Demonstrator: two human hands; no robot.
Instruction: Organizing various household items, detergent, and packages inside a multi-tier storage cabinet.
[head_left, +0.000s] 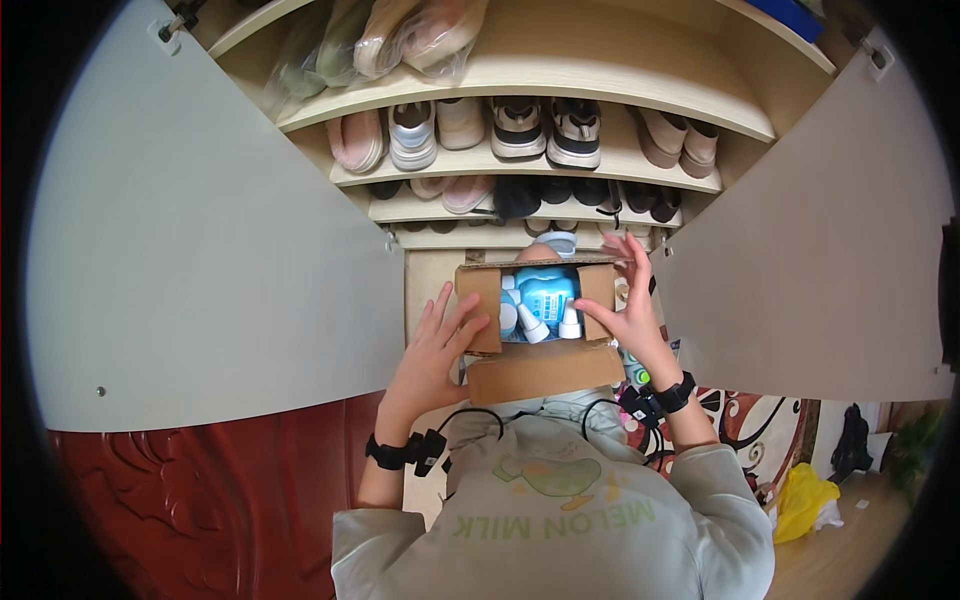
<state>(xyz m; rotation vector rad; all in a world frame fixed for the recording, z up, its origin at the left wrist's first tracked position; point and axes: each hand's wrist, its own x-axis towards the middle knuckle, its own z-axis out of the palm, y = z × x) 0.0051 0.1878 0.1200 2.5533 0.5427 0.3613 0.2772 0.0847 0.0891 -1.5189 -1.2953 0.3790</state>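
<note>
An open cardboard box (547, 375) is in front of my torso, its flaps folded outward. Light-blue bottles (546, 300) fill it, with printed labels; white pointed nozzle caps (532, 324) lie among them. My left hand (435, 356) grips the box's left side, fingers over the left flap (480, 311) and thumb by the front flap. On the other side, my right hand (634, 311) has its thumb on the right flap (598, 300), with its fingers raised by the back corner and partly blurred. What supports the box underneath is hidden.
A shoe cabinet with several shelves (600, 82) of shoes stands ahead, its left door (225, 262) and right door (810, 262) swung wide. Small bottles (636, 373) stand right of the box. A yellow plastic bag (806, 502) lies at lower right. Black cables (472, 411) run from my wrist straps.
</note>
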